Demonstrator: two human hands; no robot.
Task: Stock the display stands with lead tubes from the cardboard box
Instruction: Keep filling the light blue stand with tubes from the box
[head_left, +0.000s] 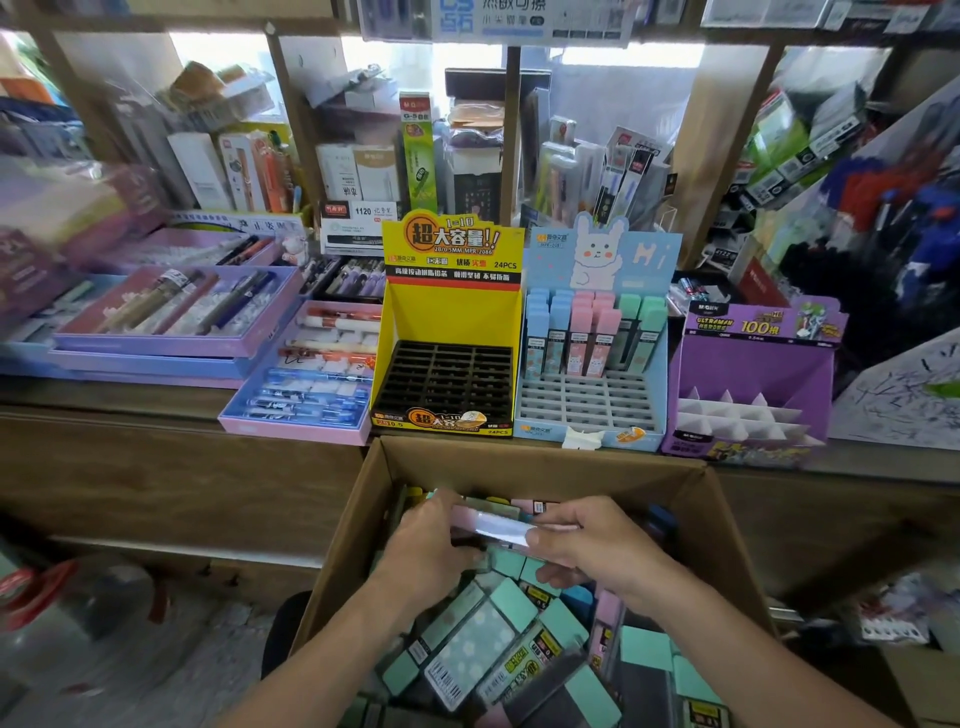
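Lead tube (496, 526) is being held over the cardboard box (540, 460), left hand (426, 551) and right hand (597, 551) each gripping an end | blue stand (592, 410) is sitting part-filled | yellow stand (452, 322) and purple stand (753, 364) are sitting empty; most stocking seemingly remaining.

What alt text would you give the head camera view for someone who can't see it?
A left hand and a right hand hold a pink tube together over a cardboard box full of loose tubes. Behind it on the counter are an empty yellow stand, a blue stand filled only in its back rows, and an empty purple stand.
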